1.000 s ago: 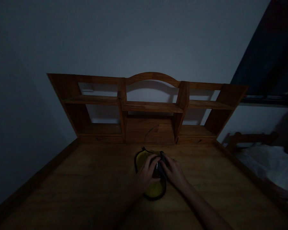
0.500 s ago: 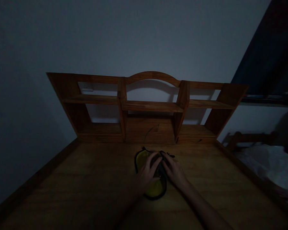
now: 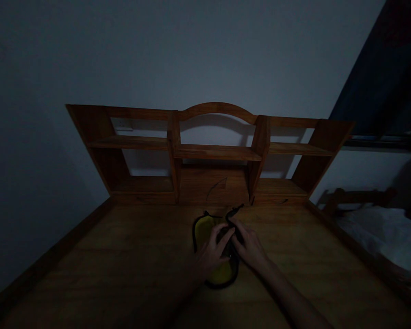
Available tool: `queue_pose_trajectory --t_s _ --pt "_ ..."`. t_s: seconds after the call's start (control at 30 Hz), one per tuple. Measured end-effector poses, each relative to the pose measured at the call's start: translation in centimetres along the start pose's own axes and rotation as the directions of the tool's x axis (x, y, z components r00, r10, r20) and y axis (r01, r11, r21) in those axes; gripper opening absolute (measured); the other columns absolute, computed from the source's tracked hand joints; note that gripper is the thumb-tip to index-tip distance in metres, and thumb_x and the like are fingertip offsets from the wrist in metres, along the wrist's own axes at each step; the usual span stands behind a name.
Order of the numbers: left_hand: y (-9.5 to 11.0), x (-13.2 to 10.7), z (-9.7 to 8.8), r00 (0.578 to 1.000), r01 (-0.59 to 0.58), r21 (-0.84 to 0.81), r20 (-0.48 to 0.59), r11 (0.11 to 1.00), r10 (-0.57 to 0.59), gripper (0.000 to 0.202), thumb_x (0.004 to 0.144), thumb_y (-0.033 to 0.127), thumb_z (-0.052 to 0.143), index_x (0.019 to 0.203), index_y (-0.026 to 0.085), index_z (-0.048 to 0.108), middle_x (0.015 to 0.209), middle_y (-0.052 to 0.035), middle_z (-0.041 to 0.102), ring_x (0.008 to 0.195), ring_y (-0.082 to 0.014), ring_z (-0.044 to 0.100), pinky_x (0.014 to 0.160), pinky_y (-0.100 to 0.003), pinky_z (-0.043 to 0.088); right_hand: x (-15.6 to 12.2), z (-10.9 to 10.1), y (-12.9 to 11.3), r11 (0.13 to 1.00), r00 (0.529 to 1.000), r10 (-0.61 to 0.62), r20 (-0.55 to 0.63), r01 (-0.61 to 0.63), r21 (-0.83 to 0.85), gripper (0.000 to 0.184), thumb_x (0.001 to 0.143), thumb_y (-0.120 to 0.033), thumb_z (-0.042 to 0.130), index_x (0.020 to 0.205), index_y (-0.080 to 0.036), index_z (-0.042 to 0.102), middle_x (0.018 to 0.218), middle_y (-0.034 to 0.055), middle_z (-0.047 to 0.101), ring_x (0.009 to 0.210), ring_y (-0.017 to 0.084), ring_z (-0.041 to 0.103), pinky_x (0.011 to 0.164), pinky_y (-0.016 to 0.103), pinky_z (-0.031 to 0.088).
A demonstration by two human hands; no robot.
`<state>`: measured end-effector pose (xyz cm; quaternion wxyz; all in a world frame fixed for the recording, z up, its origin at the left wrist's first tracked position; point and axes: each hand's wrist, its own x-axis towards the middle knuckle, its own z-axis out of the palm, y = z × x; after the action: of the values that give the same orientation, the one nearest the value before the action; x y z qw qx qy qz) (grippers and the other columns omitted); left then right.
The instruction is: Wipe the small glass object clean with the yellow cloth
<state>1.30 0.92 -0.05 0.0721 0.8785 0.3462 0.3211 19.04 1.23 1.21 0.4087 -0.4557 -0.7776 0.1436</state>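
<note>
Toward the far edge of the brown wooden desk (image 3: 140, 256), right of its middle line, lies a yellow-lined pouch with a black rim (image 3: 201, 228), spread open. Head view: the desktop runs wide to the raised left and right edges, with less depth behind, where a brown wooden shelf unit (image 3: 217, 152) stands along the far edge. Dim light blurs detail; the near edge is cut off, and both hands cover the pouch's middle. The left hand (image 3: 210, 250) curves its fingers narrowly round a small dark object (image 3: 227, 249) — its kind unclear. The right hand (image 3: 249, 246) touches a black strip (image 3: 234, 211) projecting past its fingertips — whether it pinches it, I cannot tell.
</note>
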Motion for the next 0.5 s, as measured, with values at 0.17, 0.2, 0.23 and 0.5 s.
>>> queue_pose_trajectory --t_s 0.17,0.2,0.23,0.5 --pt "0.02 -0.14 0.19 0.999 -0.011 0.017 0.030 1.000 0.011 0.097 0.065 0.008 0.073 0.141 0.032 0.017 0.137 -0.0108 0.028 0.125 -0.0294 0.042 0.098 -0.044 0.046 0.00 -0.37 -0.27 1.000 1.000 -0.003 0.026 0.003 0.005 0.048 0.083 -0.013 0.045 0.129 -0.027 0.044 0.125 0.0047 0.056 0.113 0.019 0.053 0.097 0.036 0.044" --pt "-0.01 -0.15 0.24 1.000 -0.013 0.020 0.028 1.000 0.013 0.097 0.065 0.008 0.073 0.141 0.032 0.017 0.136 -0.0108 0.028 0.125 -0.0293 0.042 0.098 -0.044 0.046 0.00 -0.39 -0.28 1.000 1.000 -0.003 0.031 0.002 0.004 0.048 0.083 -0.013 0.045 0.129 -0.027 0.045 0.124 0.0048 0.057 0.113 0.019 0.054 0.096 0.036 0.044" --pt "-0.04 -0.16 0.28 1.000 -0.016 0.021 0.024 1.000 0.016 0.097 0.065 0.008 0.073 0.141 0.032 0.017 0.136 -0.0105 0.029 0.125 -0.0291 0.041 0.098 -0.043 0.046 0.00 -0.40 -0.28 1.000 0.999 -0.002 0.035 0.002 0.003 0.048 0.083 -0.012 0.045 0.128 -0.027 0.045 0.123 0.0047 0.057 0.112 0.019 0.055 0.096 0.036 0.044" --pt "-0.08 -0.21 0.25 0.998 -0.044 0.030 0.050 0.999 0.043 0.091 0.068 0.013 0.072 0.141 0.029 0.019 0.137 -0.0107 0.032 0.125 -0.0276 0.041 0.098 -0.040 0.046 0.11 -0.39 -0.42 1.000 0.999 0.015 0.045 -0.014 -0.021 0.046 0.083 -0.013 0.046 0.127 -0.027 0.047 0.118 0.0059 0.058 0.104 0.020 0.058 0.090 0.035 0.047"
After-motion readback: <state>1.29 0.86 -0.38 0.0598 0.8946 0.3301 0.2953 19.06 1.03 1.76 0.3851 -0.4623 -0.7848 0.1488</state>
